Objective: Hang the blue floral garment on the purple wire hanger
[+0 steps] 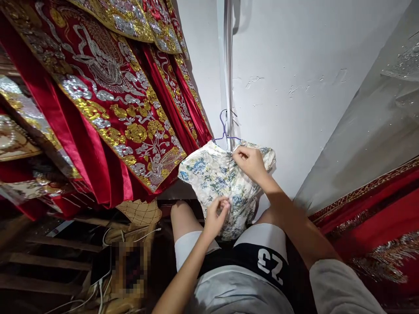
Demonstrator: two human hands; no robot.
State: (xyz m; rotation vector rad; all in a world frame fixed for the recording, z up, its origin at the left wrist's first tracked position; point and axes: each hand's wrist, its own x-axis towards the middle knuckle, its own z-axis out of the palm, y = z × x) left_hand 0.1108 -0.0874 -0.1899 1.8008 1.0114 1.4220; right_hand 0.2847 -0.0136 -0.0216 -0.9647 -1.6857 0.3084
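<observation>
A small floral dress (212,174), cream with blue and yellow flowers, hangs on a purple wire hanger (225,131) against the white wall. My right hand (250,162) pinches the fabric near the neckline at the top. My left hand (216,216) pinches the dress front lower down, fingers closed on the cloth. The dress bottom lies over my lap.
Red robes with gold and silver embroidery (108,100) hang close on the left. Another red embroidered cloth (376,222) and a grey covering (369,131) lie at the right. A tan quilted bag (140,212) and white cables (98,292) sit on the floor at lower left.
</observation>
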